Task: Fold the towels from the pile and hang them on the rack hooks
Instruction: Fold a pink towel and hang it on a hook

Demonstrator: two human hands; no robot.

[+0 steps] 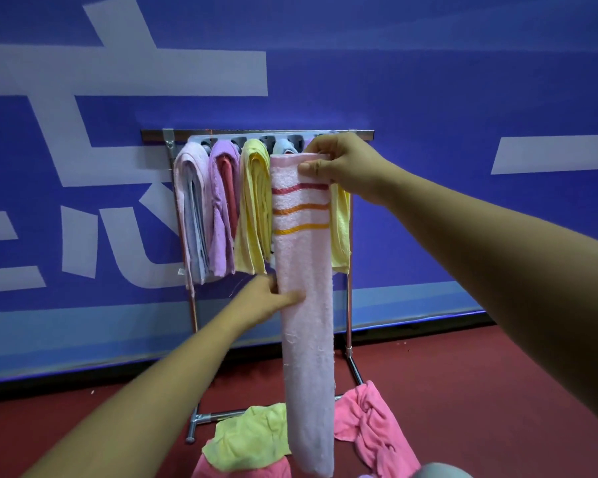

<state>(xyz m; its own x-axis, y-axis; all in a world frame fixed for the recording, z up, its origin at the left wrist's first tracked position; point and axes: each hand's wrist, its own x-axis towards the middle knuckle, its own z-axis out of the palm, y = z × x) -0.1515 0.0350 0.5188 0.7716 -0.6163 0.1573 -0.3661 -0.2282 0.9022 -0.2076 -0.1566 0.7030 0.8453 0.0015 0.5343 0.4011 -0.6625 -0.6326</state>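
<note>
Up at the top bar of the rack [221, 134], the right hand [342, 163] pinches the upper end of a long pink striped towel [306, 305], thumb laid flat across the front and fingers curled over the top edge. Whether that end is on a hook cannot be told, since the hand covers it. From this hand the towel hangs straight down as a narrow folded strip, with red, orange and yellow stripes just below the thumb. Lower down, the left hand [270, 298] grips the strip's left edge, thumb on the front face and fingers apparently wrapped behind. To the left of the right hand, three folded towels hang side by side: a pale pink towel [187, 201], a purple towel [221, 208] and a yellow towel [254, 208]. A light blue piece [283, 146] peeks out just beside the right hand's fingertips, and a second yellow towel [340, 236] hangs directly beneath its wrist. Well below the left hand, on the red floor [463, 374], the pile holds a crumpled yellow-green towel [249, 439] and a bright pink towel [370, 422], with the strip's bottom end hanging between them.
</note>
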